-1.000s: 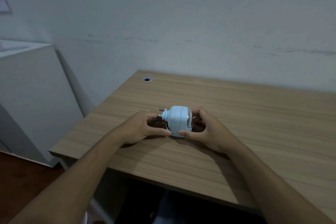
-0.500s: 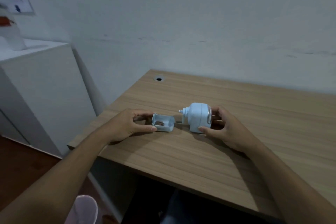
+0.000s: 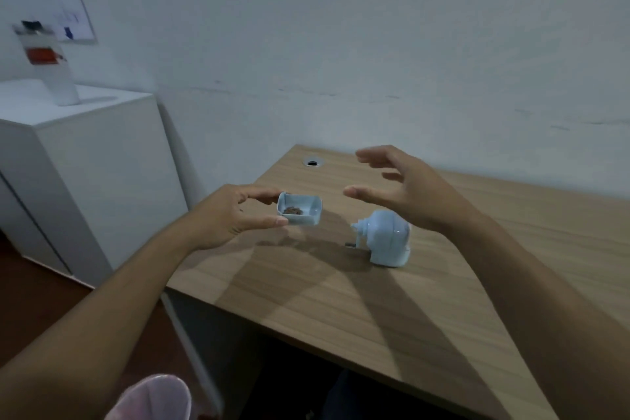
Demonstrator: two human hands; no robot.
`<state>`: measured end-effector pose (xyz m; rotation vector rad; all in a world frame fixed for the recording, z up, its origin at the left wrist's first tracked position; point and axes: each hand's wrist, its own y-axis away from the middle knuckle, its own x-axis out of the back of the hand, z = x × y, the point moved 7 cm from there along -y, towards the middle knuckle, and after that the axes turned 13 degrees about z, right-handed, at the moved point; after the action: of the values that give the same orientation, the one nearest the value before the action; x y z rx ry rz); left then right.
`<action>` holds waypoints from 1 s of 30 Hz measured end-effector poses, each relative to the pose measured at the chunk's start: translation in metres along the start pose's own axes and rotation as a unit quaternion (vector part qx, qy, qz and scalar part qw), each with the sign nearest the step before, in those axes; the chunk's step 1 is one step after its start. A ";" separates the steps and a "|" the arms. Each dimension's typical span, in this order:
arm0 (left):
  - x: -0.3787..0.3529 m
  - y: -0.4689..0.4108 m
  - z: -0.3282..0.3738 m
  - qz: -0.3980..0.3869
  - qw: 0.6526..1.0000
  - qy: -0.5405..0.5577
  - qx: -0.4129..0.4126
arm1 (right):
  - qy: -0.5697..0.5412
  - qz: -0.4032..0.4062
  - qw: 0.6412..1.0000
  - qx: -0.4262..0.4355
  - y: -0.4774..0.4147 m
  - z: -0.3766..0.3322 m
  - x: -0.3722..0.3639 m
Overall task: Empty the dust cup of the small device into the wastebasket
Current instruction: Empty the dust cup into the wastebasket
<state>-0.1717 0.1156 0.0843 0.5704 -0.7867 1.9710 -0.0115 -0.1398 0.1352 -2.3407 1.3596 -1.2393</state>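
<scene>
My left hand pinches a small pale blue dust cup between thumb and fingers, lifted above the left part of the wooden desk. Brown shavings lie in the bottom of the cup. The pale blue small device stands on the desk to the right of the cup. My right hand hovers above the device with fingers spread, touching nothing. A pink rounded rim shows at the bottom left, below desk level; I cannot tell whether it is the wastebasket.
A white cabinet stands left of the desk, with a white object bearing a red label on top. A cable hole sits at the desk's far left corner. The wall runs close behind the desk.
My left hand has pulled the dust cup out of the device and lifted it off the desk. My right hand has let go of the device and risen above it. The view has shifted left.
</scene>
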 end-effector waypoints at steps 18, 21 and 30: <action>0.163 0.103 -0.090 0.111 0.989 -0.071 0.071 | -0.096 -0.199 0.974 0.041 -0.011 -0.139 -0.240; 0.183 0.141 -0.118 0.130 0.984 -0.060 0.102 | -0.126 -0.221 0.966 0.034 0.004 -0.161 -0.285; 0.193 0.235 -0.207 0.169 0.967 -0.040 0.188 | -0.180 -0.266 0.947 -0.005 0.077 -0.177 -0.408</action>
<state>-0.4864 0.2864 -0.0016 0.7826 -0.5869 2.4527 -0.2879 0.1789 -0.0254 -2.8662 0.6407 -0.8271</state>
